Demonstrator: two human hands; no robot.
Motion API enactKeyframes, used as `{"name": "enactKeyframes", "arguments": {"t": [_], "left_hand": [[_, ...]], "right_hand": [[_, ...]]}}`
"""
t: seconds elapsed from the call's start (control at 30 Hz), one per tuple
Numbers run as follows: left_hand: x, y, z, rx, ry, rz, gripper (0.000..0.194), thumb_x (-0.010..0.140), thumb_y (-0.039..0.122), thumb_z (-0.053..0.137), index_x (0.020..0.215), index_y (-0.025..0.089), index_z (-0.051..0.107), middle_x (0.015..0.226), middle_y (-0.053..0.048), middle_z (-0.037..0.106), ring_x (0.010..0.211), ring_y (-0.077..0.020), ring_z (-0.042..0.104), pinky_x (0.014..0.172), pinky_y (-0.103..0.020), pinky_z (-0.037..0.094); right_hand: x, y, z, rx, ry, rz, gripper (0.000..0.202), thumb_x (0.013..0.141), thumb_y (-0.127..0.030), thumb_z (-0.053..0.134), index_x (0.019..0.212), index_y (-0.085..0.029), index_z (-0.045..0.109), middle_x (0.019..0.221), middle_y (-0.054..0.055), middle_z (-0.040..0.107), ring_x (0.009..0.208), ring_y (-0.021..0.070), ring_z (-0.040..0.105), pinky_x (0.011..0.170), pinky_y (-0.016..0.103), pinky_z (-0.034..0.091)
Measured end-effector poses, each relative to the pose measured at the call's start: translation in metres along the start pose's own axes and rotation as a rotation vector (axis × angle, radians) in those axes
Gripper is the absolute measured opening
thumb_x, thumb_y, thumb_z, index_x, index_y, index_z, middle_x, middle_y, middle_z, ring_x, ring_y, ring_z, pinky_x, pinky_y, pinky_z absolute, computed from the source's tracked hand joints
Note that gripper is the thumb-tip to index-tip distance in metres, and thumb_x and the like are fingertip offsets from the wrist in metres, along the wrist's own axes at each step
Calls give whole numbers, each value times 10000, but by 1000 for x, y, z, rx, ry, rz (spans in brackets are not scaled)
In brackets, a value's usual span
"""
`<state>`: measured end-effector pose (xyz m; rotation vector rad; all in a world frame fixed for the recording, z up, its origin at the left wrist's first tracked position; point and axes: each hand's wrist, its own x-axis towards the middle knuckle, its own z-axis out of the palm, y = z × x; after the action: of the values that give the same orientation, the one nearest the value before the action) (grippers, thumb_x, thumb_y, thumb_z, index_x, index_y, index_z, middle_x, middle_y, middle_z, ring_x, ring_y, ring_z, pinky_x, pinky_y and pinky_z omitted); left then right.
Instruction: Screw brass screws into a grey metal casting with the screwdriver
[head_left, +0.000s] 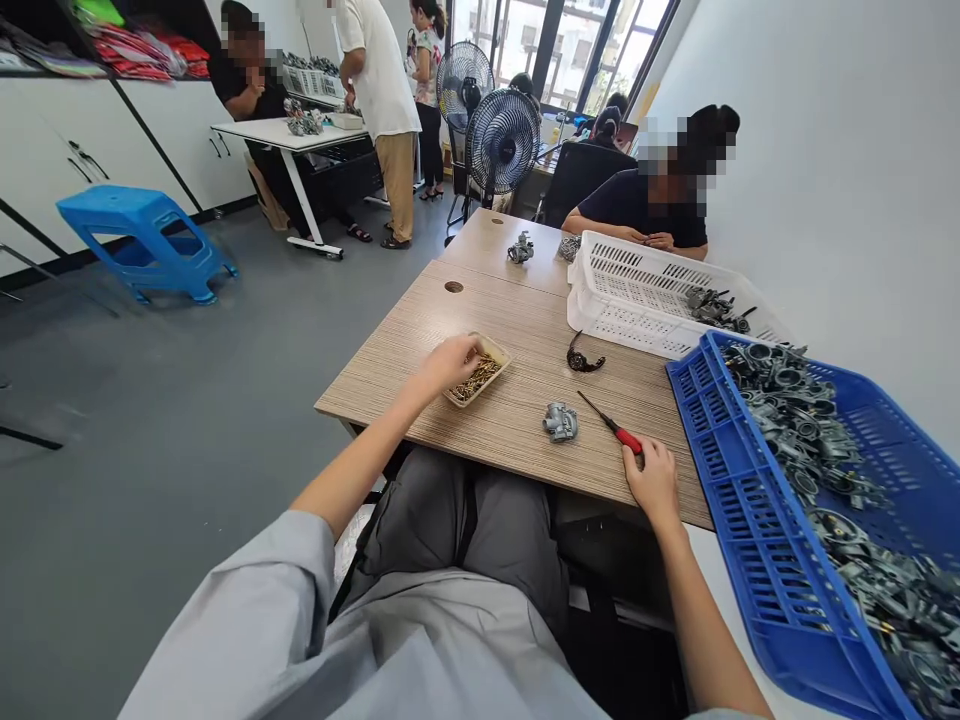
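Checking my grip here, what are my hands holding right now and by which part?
The right hand holds the screwdriver by its red handle. The left hand reaches into the tray of brass screws; whether it grips any cannot be told.

Red-handled screwdriver (pixel 611 427), grey carburetor (pixel 560 422), brass screws in beige tray (pixel 499 352), blue crate (pixel 750 520), white basket (pixel 637 300), wood-grain table (pixel 510 320).
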<state>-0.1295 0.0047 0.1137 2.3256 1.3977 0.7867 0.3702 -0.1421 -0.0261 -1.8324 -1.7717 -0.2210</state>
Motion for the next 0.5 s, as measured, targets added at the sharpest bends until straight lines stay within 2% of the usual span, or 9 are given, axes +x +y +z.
{"name": "enactKeyframes", "arguments": {"t": [0.07,0.17,0.37,0.5], "left_hand": [[2,-12,-3,93,-156,-30,191,998,125,627,1050,200,795,1025,-78,829,948,-244,762,849,-328,569],[3,-17,5,175,-296,-25,217,986,131,630,1046,223,818,1082,-71,852,988,-243,781,821,-308,558],[8,-13,24,271,-353,-16,224,967,166,686,1094,261,845,1167,-57,866,1059,-252,804,838,-287,570],[15,-17,33,268,-362,39,192,953,173,690,1023,264,844,1117,-51,867,1062,-247,808,849,-273,571]], "right_hand": [[0,-1,0,3,4,3,428,1104,-485,544,1328,-193,762,1340,215,738,1200,407,624,1091,567,510],[0,-2,0,13,-1,8,417,1101,-478,546,1319,-197,763,1342,213,738,1208,408,623,1094,568,508],[1,-5,-1,17,-2,25,419,1099,-487,536,1293,-199,771,1339,211,743,1197,408,624,1080,564,509],[1,-5,0,19,-3,21,419,1102,-480,531,1305,-198,765,1336,208,745,1211,406,622,1090,558,507]]}}
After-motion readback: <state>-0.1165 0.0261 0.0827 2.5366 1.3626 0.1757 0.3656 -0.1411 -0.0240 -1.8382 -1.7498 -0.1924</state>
